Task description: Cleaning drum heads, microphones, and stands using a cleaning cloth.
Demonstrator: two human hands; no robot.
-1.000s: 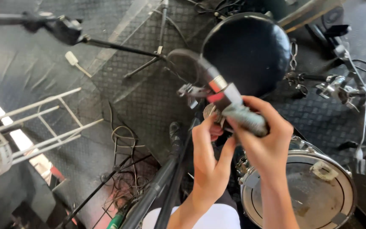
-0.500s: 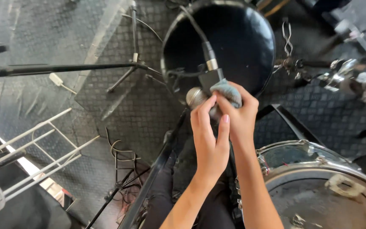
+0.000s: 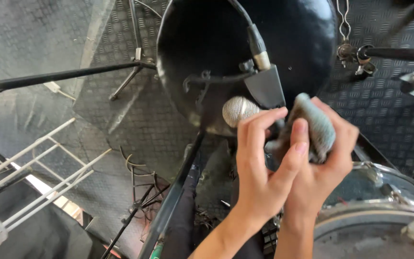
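A microphone (image 3: 239,110) with a silver mesh head sits in a black clip (image 3: 264,86) on a stand, its cable running up over a round black stool seat (image 3: 216,43). My left hand (image 3: 264,168) wraps its fingers around the microphone body just behind the mesh head. My right hand (image 3: 322,163) holds a grey-blue cloth (image 3: 315,124) pressed against the microphone body beside the left hand's fingers. Most of the microphone body is hidden by both hands.
A snare drum (image 3: 379,201) with a chrome rim lies at lower right. A black stand pole (image 3: 173,196) runs diagonally below the hands, and a boom arm (image 3: 58,76) crosses at left. White metal bars (image 3: 39,168) and cables (image 3: 140,192) lie on the checker-plate floor.
The view has closed in on the microphone. My left hand has slid its fingers higher around the microphone body, and the right hand with the cloth has shifted to the right side.
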